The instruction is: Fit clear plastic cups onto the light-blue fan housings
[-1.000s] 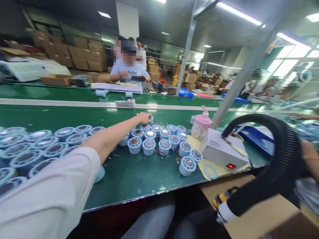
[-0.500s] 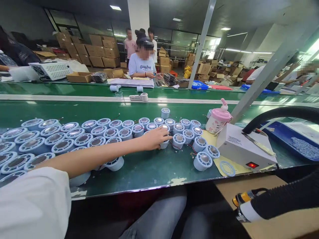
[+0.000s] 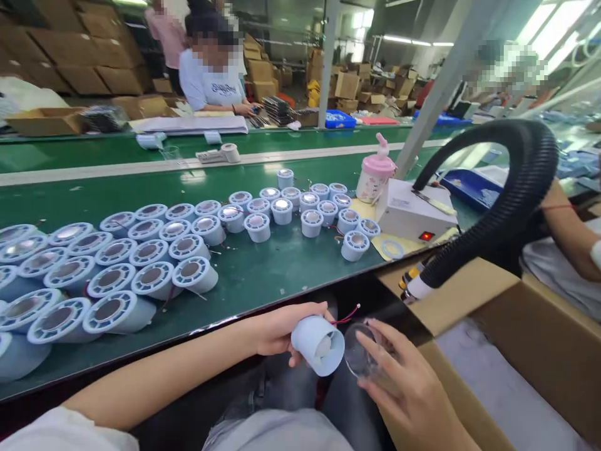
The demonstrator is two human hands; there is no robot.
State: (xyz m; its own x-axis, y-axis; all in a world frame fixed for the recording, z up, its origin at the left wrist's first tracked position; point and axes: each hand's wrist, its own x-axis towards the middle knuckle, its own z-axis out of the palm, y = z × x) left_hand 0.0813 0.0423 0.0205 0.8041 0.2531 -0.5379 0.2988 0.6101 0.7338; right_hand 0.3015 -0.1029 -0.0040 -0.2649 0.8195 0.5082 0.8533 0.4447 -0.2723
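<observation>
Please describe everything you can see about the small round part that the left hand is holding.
The round part is a short, pale blue cylinder, seemingly plastic. It lies tilted, its open end facing down and right, showing white inner vanes. Thin red wires stick out behind it. The left hand grips its side, over the lap, below the table edge. The right hand holds a clear disc beside it.

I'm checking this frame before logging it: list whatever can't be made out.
- Clear disc in the right hand, head view: see-through, partly covered by the fingers, so its shape is unclear.
- Pale blue housing in the left hand: far side hidden by the palm.
- White box: print too small to read.
- Cardboard carton: cut off by the picture's edge.
</observation>
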